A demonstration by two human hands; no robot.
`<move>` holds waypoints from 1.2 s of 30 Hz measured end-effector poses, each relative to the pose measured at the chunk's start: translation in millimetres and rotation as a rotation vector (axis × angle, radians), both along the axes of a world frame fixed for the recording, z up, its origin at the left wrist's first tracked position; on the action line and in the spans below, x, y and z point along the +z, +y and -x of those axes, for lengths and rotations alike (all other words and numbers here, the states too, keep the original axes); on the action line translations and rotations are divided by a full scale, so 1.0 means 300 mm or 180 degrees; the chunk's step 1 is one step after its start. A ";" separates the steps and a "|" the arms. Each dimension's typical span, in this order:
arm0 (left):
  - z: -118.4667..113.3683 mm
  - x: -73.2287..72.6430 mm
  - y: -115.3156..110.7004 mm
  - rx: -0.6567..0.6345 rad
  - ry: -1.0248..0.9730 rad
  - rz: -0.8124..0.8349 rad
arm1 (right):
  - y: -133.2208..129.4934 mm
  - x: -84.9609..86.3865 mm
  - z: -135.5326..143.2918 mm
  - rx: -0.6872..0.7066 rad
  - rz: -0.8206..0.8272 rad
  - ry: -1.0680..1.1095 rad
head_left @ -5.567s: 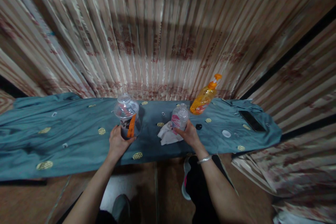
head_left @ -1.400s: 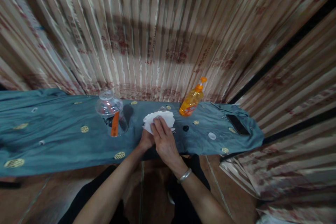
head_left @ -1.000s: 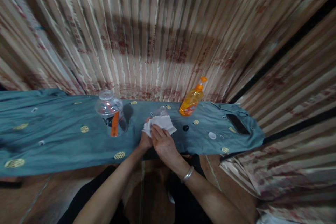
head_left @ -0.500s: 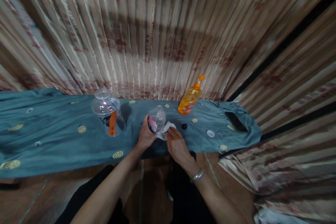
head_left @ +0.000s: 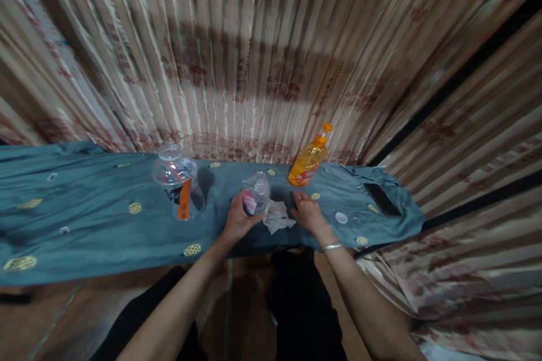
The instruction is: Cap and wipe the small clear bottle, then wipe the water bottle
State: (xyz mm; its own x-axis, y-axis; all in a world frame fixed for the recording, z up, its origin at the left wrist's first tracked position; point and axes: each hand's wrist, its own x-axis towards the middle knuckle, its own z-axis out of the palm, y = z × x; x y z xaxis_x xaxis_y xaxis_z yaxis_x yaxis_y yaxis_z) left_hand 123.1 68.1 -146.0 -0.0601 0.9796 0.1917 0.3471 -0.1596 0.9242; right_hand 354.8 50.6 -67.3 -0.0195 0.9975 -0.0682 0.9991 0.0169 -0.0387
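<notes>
My left hand (head_left: 239,219) is wrapped round the lower part of a small clear plastic bottle (head_left: 257,190) with a pink and white label, above the cloth-covered table. A crumpled white tissue (head_left: 278,217) lies against the bottle's right side. My right hand (head_left: 308,213) is to the right of the tissue, low over the cloth, its fingers bent together; what they hold is hidden. Behind it stands an orange pump bottle (head_left: 305,168).
On the left of the teal cloth (head_left: 101,237) stands a large clear jar (head_left: 171,177) with an orange-black label. Towards the right are a white disc (head_left: 341,218) and a black phone (head_left: 382,199). A striped curtain (head_left: 254,67) hangs behind.
My right hand has let go of the tissue and moved right, to where a small black round thing lay; that thing is now hidden. The tissue lies spread beside the bottle.
</notes>
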 end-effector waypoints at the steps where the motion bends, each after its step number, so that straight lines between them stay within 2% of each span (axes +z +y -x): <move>1: 0.000 0.000 0.000 -0.0024 -0.0059 0.0006 | 0.008 0.004 -0.005 -0.0003 0.0117 -0.0046; 5: 0.001 0.001 -0.003 -0.0068 -0.0316 0.0086 | 0.020 0.023 -0.017 0.0105 0.0221 0.0002; 7: 0.003 0.007 -0.005 -0.0065 -0.0450 0.0070 | 0.029 0.055 -0.020 0.0165 0.0154 0.0094; 9: 0.004 0.016 -0.006 -0.0082 -0.0570 -0.0023 | 0.050 0.109 -0.015 0.0267 -0.0048 0.0528; 11: 0.004 0.024 -0.005 -0.0139 -0.0669 -0.0085 | 0.078 0.180 0.006 0.0463 -0.0320 0.1354; 13: 0.001 0.025 -0.003 -0.0223 -0.0783 -0.0031 | 0.104 0.256 0.045 0.0818 -0.0452 0.2097; 15: -0.004 0.020 -0.001 -0.0289 -0.0891 0.0074 | 0.120 0.327 0.094 0.1240 -0.0460 0.2311; 19: -0.017 0.006 0.000 -0.0315 -0.1067 0.0156 | 0.122 0.434 0.182 0.1784 -0.0357 0.1584; 25: -0.019 0.024 -0.009 -0.0483 -0.1250 0.0194 | 0.107 0.534 0.260 0.2077 0.0031 0.0302; 29: -0.021 0.032 -0.012 -0.0544 -0.1310 0.0152 | 0.100 0.571 0.297 0.2083 0.0193 -0.0128; 36: -0.022 0.030 -0.009 -0.0472 -0.1232 0.0174 | 0.107 0.587 0.321 0.2146 0.0312 -0.0560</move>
State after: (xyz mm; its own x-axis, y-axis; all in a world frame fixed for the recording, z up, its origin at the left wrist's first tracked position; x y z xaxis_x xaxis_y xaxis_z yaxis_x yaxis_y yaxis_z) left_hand 129.5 65.5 -136.9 0.0248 0.9912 0.1303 -0.0506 -0.1289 0.9904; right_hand 258.6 82.8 108.6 -0.6118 0.7609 -0.2162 0.7636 0.6395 0.0896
